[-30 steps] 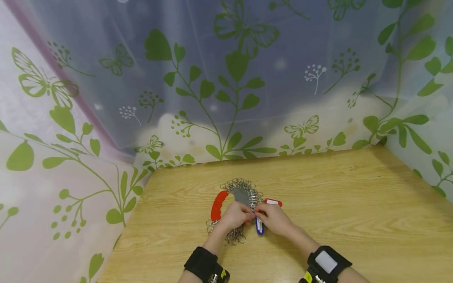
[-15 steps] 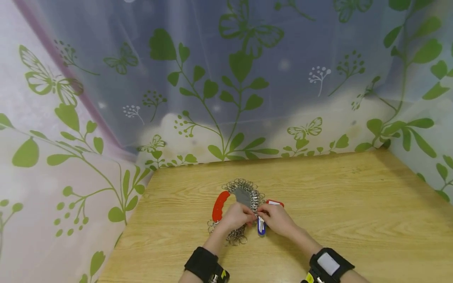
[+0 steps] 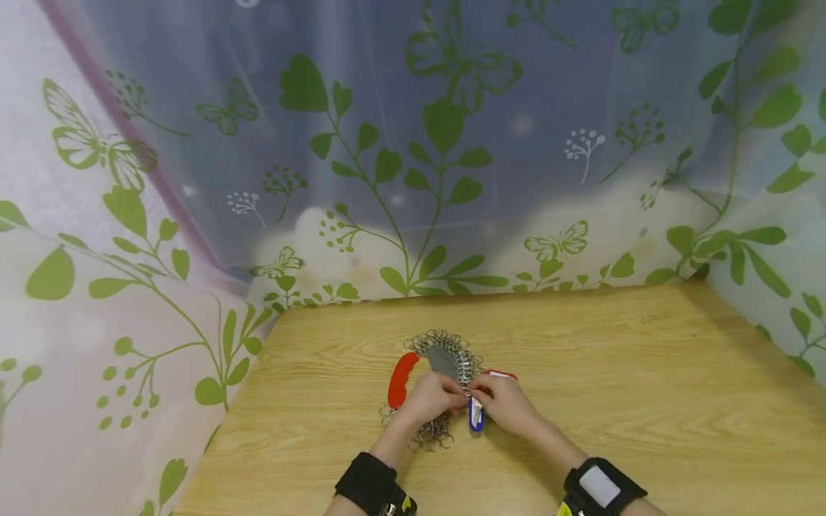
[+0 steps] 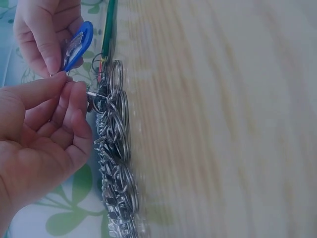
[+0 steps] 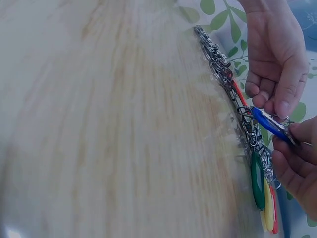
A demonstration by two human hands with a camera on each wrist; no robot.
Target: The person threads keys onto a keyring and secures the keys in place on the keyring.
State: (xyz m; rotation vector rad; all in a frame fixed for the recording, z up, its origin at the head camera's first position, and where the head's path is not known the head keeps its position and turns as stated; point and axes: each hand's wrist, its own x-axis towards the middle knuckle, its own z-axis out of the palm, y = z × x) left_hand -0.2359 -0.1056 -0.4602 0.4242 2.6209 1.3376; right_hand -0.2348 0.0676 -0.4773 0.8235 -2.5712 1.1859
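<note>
My left hand [image 3: 431, 398] and right hand [image 3: 506, 403] meet fingertip to fingertip over a loop of metal key rings [image 3: 436, 337] on the table. Beside the left hand lies a scalloped red handle [image 3: 401, 380], with a flat grey piece [image 3: 444, 360] inside the loop. The right hand pinches a blue key tag [image 5: 266, 121] at one end; it has a clear window. The left thumb and forefinger pinch what looks like a small metal ring [image 5: 288, 119] by the tag, mostly hidden by fingertips. Silver clasps [image 4: 113, 201] hang among the rings.
A red key tag [image 3: 508, 375] lies behind the right hand. Green [image 5: 257, 181] and yellow tags [image 5: 269, 210] show along the rings in the right wrist view. The wooden table [image 3: 645, 373] meets a leaf-patterned curtain [image 3: 361, 279] at the back.
The hands stay together with only small finger movements. The right hand shifts slightly toward the left fingertips and covers more of the red tag. The camera view shifts a little.
</note>
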